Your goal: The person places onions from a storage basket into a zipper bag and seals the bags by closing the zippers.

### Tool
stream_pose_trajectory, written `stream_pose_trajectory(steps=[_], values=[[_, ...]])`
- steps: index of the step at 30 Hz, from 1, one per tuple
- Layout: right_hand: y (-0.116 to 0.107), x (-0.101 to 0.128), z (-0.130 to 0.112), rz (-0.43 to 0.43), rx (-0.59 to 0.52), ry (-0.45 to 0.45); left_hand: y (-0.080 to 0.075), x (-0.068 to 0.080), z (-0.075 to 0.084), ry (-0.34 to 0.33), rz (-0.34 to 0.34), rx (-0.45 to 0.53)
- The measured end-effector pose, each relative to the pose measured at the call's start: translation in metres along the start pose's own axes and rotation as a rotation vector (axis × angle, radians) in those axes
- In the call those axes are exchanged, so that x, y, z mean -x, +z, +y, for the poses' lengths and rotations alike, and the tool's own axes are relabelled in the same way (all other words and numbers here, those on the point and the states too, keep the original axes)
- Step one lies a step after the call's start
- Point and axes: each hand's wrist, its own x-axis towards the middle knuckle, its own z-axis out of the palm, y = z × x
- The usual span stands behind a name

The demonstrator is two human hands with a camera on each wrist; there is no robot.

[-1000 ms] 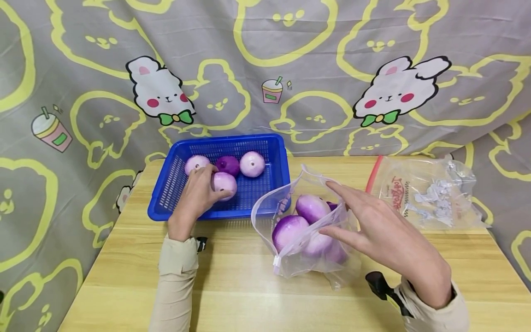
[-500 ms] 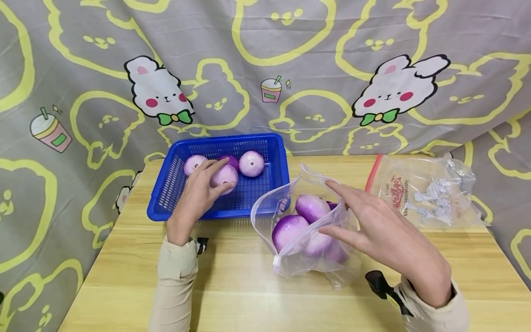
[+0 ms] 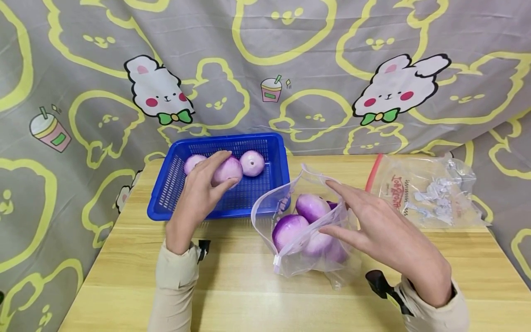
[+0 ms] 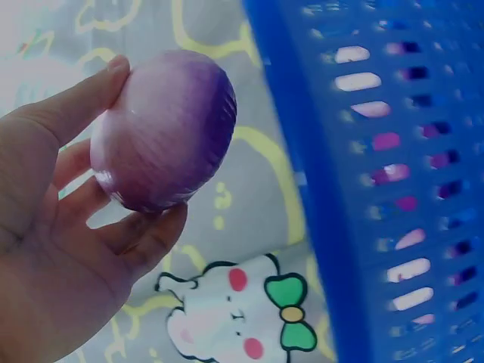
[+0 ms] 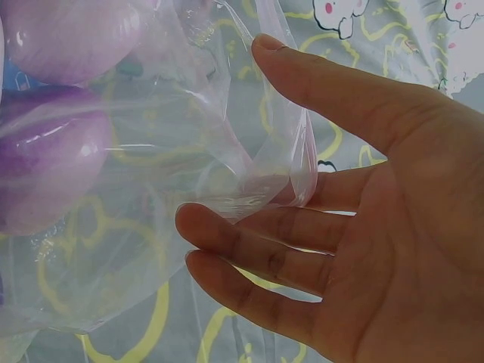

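Text check | I see red script printing on the clear zip bag at the table's right side, too small and skewed for me to read | I find no other lettering, numbers or labels legible.

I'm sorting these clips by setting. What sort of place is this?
Probably a staged tabletop setup at home or in a studio, not a working kitchen: a wooden table, a cartoon rabbit cloth backdrop, and a blue basket of onions.
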Motion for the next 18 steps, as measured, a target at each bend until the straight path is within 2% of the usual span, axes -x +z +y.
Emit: stream_pose_trajectory(steps=[4, 11, 18], values=[[0.0, 0.0, 0.0, -0.002, -0.01, 0.006, -0.002, 0.0, 0.008, 0.046, 0.033, 0.004], [-0.001, 0.0, 0.0, -0.007, -0.013, 0.009, -0.009, 0.001, 0.026, 0.082, 0.062, 0.0], [-0.001, 0.0, 0.0, -0.009, -0.005, 0.012, -0.015, 0.002, 0.052, 0.179, 0.11, 0.034]])
